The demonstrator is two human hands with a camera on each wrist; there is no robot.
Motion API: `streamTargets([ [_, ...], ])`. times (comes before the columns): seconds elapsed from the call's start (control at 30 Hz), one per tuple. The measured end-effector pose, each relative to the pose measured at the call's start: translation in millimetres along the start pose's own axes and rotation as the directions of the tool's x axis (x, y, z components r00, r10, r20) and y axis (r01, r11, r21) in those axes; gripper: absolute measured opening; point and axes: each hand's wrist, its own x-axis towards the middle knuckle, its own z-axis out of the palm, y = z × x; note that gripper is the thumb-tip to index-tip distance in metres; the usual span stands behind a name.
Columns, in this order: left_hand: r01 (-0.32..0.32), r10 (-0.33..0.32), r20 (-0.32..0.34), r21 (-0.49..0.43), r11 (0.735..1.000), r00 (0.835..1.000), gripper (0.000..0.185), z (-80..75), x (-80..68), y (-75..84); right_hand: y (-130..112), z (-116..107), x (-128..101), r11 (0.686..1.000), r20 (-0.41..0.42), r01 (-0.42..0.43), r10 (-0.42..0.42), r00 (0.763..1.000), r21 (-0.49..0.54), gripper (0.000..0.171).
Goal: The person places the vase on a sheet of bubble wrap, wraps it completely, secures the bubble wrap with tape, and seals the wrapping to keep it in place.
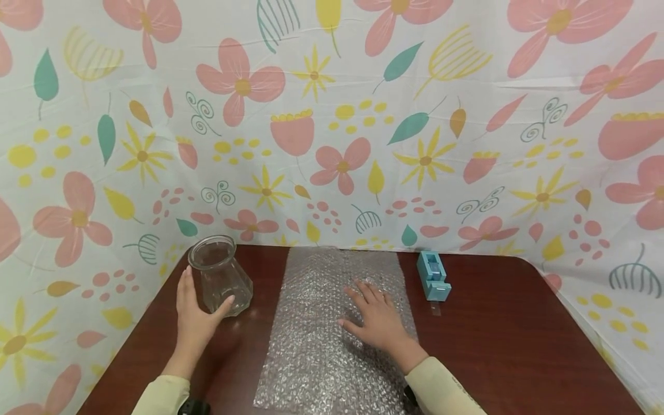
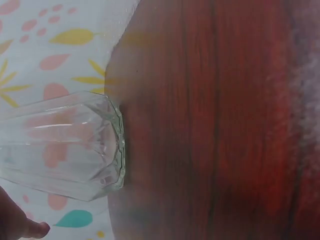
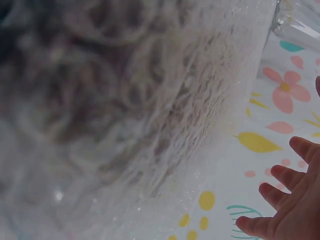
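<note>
A clear glass vase (image 1: 228, 285) with a wide rim stands at the left of the brown table. My left hand (image 1: 194, 320) is right beside it, thumb and straight fingers spread apart on the near side. In the left wrist view the thumb (image 2: 25, 222) shows a gap from the faceted vase (image 2: 65, 150); whether the other fingers touch the glass I cannot tell. A sheet of bubble wrap (image 1: 316, 334) lies flat along the middle of the table. Over its right part is my right hand (image 1: 381, 323), fingers spread and holding nothing; contact with the wrap is unclear.
A light blue tape dispenser (image 1: 433, 276) stands to the right of the wrap, with a strip of tape hanging toward the front. Behind the table (image 1: 498, 334) hangs a white cloth (image 1: 342, 202) printed with flowers, also running along both sides.
</note>
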Motion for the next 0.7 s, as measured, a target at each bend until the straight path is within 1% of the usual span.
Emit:
streamTargets([
  [0.13, 0.067, -0.067, 0.021, -0.022, 0.998, 0.998, 0.115, -0.3, 9.5, -6.5, 0.4, 1.5, 1.6, 1.0, -0.002, 0.009, -0.009, 1.0, -0.003, 0.071],
  [0.3, 0.145, -0.142, 0.06, -0.05, 0.988, 0.988, 0.114, 2.3, 18.7, -13.6, 1.1, 4.7, 1.8, 1.0, 0.007, 0.004, -0.004, 1.0, 0.006, 0.072],
  [0.5, 0.192, -0.185, 0.085, -0.071, 0.979, 0.979, 0.114, 5.0, 26.3, -22.0, -0.2, 5.1, 0.8, 1.0, 0.014, 0.015, -0.015, 1.0, 0.002, 0.07],
  [0.6, 0.212, -0.2, 0.119, -0.092, 0.973, 0.972, 0.115, 7.7, 30.2, -26.2, -1.5, 4.7, 0.2, 1.0, 0.012, 0.019, -0.019, 1.0, -0.005, 0.069],
  [0.7, 0.24, -0.224, 0.163, -0.091, 0.966, 0.961, 0.117, 10.6, 32.1, -29.9, -2.7, 4.9, -0.9, 1.0, 0.009, 0.018, -0.018, 1.0, -0.009, 0.066],
])
